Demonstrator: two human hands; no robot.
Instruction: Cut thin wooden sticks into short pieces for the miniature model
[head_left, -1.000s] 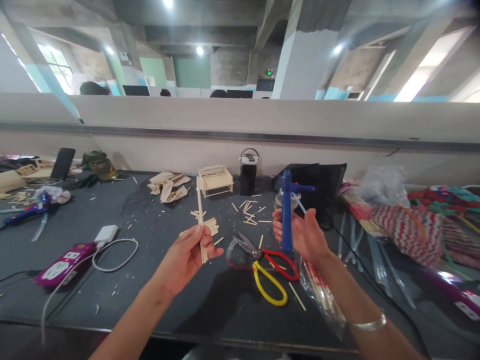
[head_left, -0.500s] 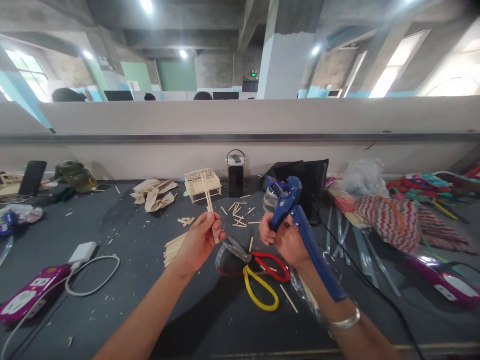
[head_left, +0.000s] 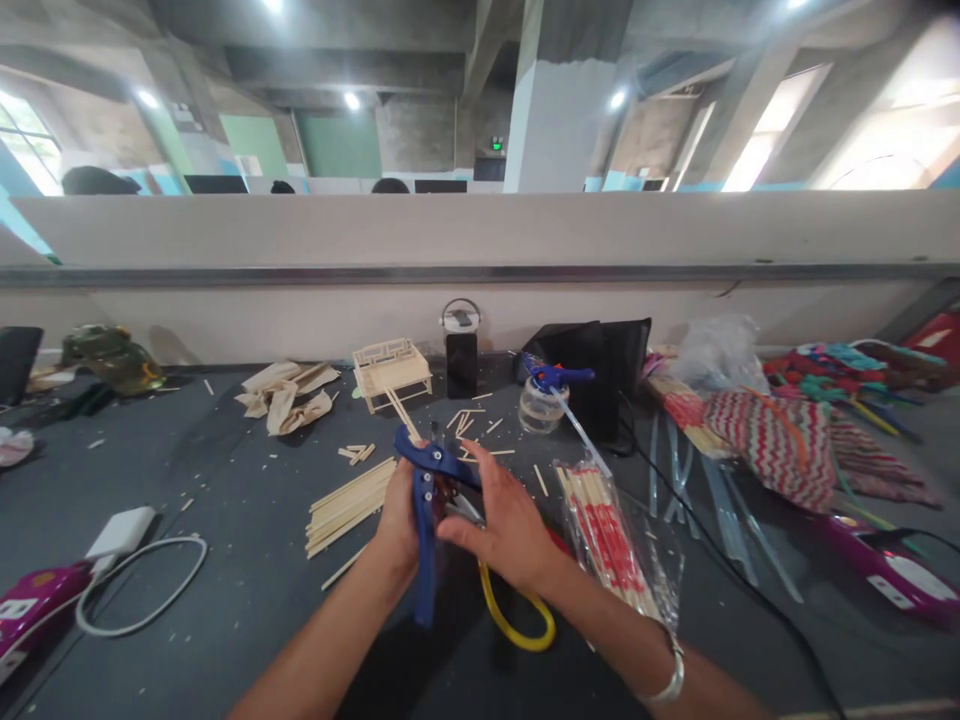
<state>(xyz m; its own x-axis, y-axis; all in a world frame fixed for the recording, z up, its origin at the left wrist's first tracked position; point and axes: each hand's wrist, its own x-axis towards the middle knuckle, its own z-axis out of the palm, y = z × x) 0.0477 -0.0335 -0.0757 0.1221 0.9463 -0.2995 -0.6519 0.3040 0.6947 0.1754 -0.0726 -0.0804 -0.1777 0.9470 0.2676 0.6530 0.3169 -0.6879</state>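
The blue cutter (head_left: 425, 520) stands upright between my hands, its head tilted to the right. Behind it my left hand (head_left: 399, 515) is closed around thin wooden sticks (head_left: 400, 408) that point up toward a small wooden model bench (head_left: 394, 370). The cutter partly covers the fingers of that hand. My right hand (head_left: 506, 520) is beside the cutter's right side with its fingers spread. Under my right hand lie scissors with a yellow handle (head_left: 517, 635), mostly covered. A pile of wooden sticks (head_left: 349, 508) rests left of my left hand.
Short stick pieces are scattered mid-table. A black phone (head_left: 461, 365) stands at the back, beside a jar (head_left: 541, 408) with a blue glue gun (head_left: 555, 375). Bagged sticks with red wrapping (head_left: 607, 535) lie to the right, crumpled paper (head_left: 289, 392) at the left.
My right hand has moved left with the cutter, which now stands against my left hand; my right fingers have spread. The sticks have been lowered and the view has shifted slightly.
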